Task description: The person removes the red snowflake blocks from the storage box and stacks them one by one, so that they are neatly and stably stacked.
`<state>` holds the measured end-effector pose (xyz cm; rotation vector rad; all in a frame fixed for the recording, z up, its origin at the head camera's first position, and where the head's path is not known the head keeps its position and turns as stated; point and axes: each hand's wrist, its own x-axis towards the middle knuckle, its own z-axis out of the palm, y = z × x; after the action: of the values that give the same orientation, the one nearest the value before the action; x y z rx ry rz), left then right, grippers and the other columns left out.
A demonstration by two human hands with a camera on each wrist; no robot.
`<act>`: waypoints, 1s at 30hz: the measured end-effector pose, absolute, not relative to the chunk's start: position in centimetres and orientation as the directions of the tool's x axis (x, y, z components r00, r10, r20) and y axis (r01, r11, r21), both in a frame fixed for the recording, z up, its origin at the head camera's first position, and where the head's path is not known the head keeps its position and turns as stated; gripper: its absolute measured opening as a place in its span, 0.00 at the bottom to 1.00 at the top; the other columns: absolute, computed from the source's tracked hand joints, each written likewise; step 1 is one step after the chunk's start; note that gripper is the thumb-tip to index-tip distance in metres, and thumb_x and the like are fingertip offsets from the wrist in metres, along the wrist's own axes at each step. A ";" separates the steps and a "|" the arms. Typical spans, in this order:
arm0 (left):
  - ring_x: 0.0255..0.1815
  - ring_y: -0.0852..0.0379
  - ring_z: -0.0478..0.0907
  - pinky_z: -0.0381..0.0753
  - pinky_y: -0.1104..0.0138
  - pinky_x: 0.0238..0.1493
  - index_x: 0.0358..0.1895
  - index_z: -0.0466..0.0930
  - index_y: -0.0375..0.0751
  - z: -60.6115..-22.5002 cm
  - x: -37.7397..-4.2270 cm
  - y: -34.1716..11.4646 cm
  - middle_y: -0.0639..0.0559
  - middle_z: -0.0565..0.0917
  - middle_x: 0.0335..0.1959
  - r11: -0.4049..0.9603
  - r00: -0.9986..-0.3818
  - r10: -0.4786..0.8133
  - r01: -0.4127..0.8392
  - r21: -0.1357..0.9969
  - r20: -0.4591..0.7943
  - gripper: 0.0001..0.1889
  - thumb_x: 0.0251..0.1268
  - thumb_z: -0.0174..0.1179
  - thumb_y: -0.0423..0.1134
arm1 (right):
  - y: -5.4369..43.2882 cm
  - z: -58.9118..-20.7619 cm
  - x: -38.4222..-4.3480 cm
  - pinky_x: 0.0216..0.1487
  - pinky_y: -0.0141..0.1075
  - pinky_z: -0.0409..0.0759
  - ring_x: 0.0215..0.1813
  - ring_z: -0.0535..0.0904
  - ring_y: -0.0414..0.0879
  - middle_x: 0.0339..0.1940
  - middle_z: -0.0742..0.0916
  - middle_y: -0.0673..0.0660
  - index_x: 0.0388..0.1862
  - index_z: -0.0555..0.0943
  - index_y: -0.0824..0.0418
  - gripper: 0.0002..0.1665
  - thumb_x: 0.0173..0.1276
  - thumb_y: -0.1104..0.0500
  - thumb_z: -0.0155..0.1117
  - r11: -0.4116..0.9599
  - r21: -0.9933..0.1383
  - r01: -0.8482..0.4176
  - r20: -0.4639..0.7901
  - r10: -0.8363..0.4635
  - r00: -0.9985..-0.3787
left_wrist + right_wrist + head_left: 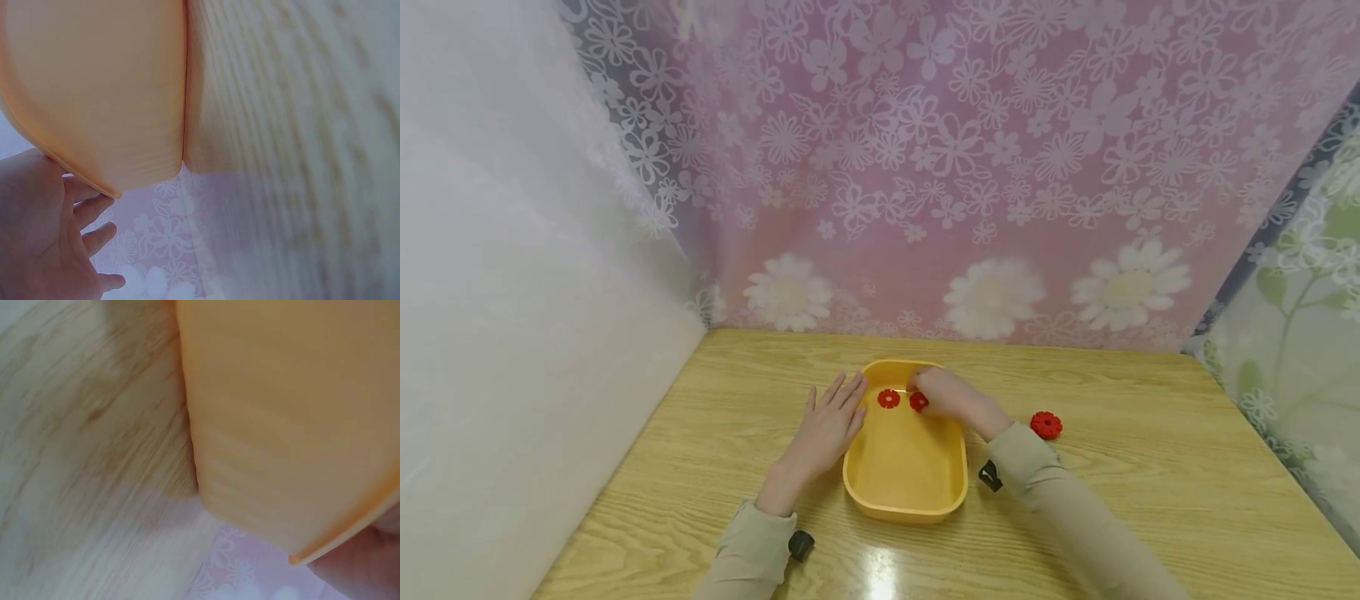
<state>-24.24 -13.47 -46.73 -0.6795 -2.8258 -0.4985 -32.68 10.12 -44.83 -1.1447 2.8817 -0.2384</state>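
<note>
A yellow plastic tub (pixel 904 479) stands on the table. My left hand (pixel 826 429) rests on its left rim, fingers extended and spread; the left wrist view shows those fingers along the edge. My right hand (pixel 951 396) reaches over the right rim into the far end, its fingers bent down. At its fingertips is a red notched disc (pixel 917 402), partly covered by the hand, which seems to pinch it. Another red notched disc (pixel 889 398) lies in the tub to the left of it. In the right wrist view the tub's outer wall (pixel 294 419) hides the fingertips.
A thicker red notched piece, perhaps stacked discs (pixel 1047 425), lies on the wooden table (pixel 1150 467) to the right of the tub, beyond the right sleeve. A flowered pink cloth (pixel 880 275) hangs behind the table. A white wall (pixel 535 292) borders the left.
</note>
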 end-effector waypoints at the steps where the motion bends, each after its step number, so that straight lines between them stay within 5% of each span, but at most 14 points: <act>1: 0.81 0.40 0.53 0.49 0.31 0.73 0.78 0.61 0.38 -46.8 -24.3 -13.5 0.45 0.61 0.80 0.840 -0.876 0.404 0.469 0.272 0.262 0.28 0.84 0.44 0.47 | 10.1 -44.9 -32.6 0.52 0.45 0.84 0.41 0.82 0.52 0.42 0.87 0.61 0.44 0.86 0.68 0.12 0.61 0.73 0.71 0.722 -0.157 -0.674 0.020 -0.680 -0.733; 14: 0.82 0.42 0.52 0.50 0.33 0.74 0.79 0.60 0.40 -46.8 -24.3 -13.4 0.47 0.60 0.80 0.850 -0.883 0.396 0.456 0.263 0.251 0.28 0.84 0.44 0.48 | 10.1 -44.7 -32.2 0.51 0.44 0.83 0.40 0.78 0.49 0.42 0.85 0.58 0.44 0.86 0.64 0.14 0.59 0.67 0.76 0.746 -0.191 -0.638 -0.053 -0.657 -0.752; 30: 0.82 0.43 0.53 0.47 0.33 0.74 0.79 0.62 0.41 -46.8 -24.1 -13.3 0.47 0.62 0.79 0.841 -0.878 0.390 0.463 0.281 0.278 0.27 0.84 0.44 0.47 | 11.5 -43.2 -31.0 0.48 0.42 0.83 0.44 0.81 0.49 0.45 0.81 0.57 0.53 0.84 0.66 0.22 0.59 0.63 0.77 0.699 -0.342 -0.628 0.088 -0.642 -0.762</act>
<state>-24.07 -13.31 -46.84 -0.6589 -2.8103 -0.5066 -30.96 11.48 -43.18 -1.0694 2.8603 -0.5548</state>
